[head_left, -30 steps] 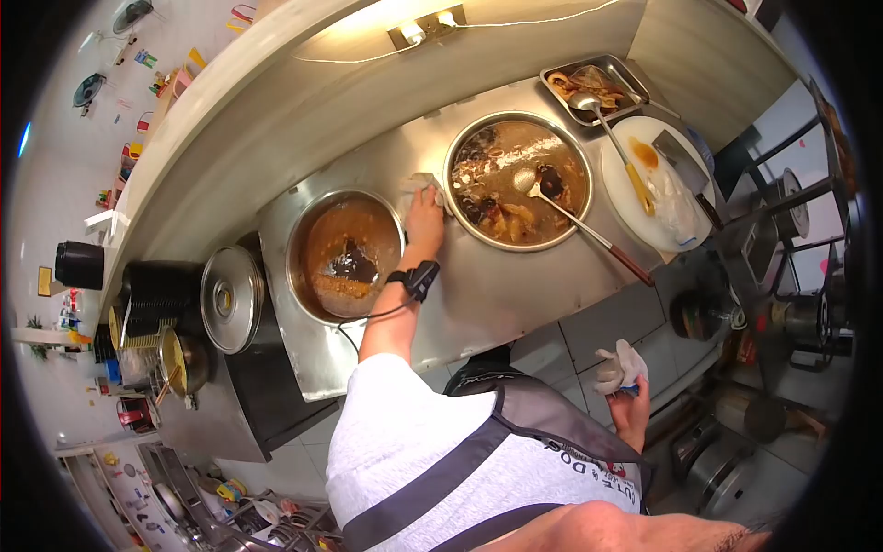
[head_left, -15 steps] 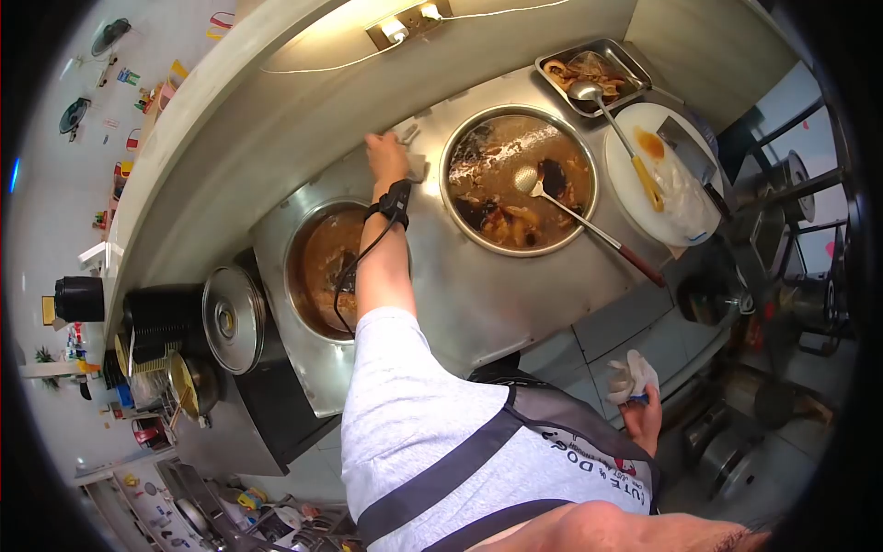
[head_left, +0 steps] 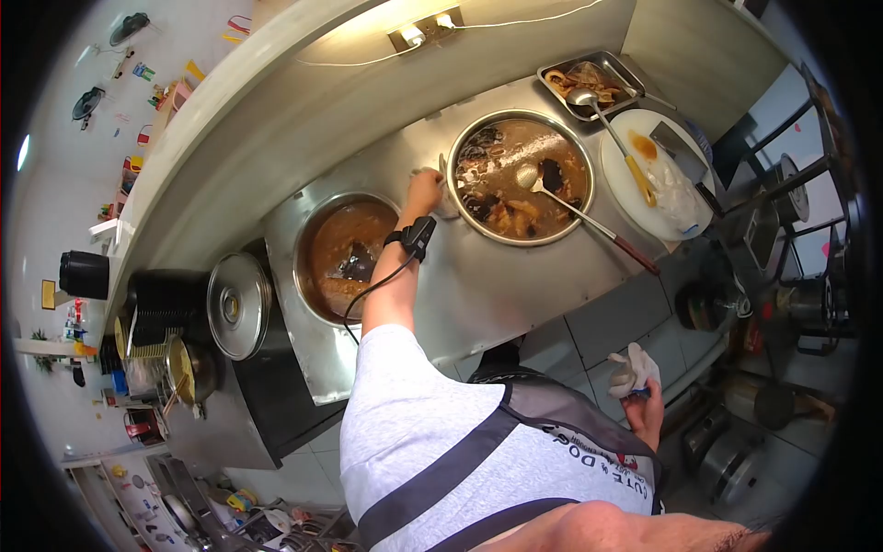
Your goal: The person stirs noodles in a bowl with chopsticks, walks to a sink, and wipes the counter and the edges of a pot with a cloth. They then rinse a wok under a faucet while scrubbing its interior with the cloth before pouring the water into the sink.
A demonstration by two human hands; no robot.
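My left hand (head_left: 424,191), with a black device strapped to its wrist, is closed on a greyish cloth (head_left: 447,204) pressed to the steel counter (head_left: 460,304). The cloth is mostly hidden by my hand and lies against the left rim of a round pot (head_left: 590,175) of brown broth with dark and pale pieces. A strainer ladle (head_left: 579,213) rests in that pot, its brown handle over the rim. My right hand (head_left: 646,411) hangs by my side in front of the counter. Its fingers are closed round a crumpled white glove (head_left: 634,372).
Left of my arm is a second broth pot (head_left: 300,267), with a round lid (head_left: 237,308) beyond it. At right stand a tray (head_left: 635,89) of cooked pieces and a white board (head_left: 630,216) bearing a cleaver, a yellow-handled spoon (head_left: 639,179) and a plastic bag. Wall sockets (head_left: 414,35) hold plugged cords.
My left hand has moved right and nearer to me along the counter with the cloth, up to the middle pot's rim. My right hand stays low with the glove.
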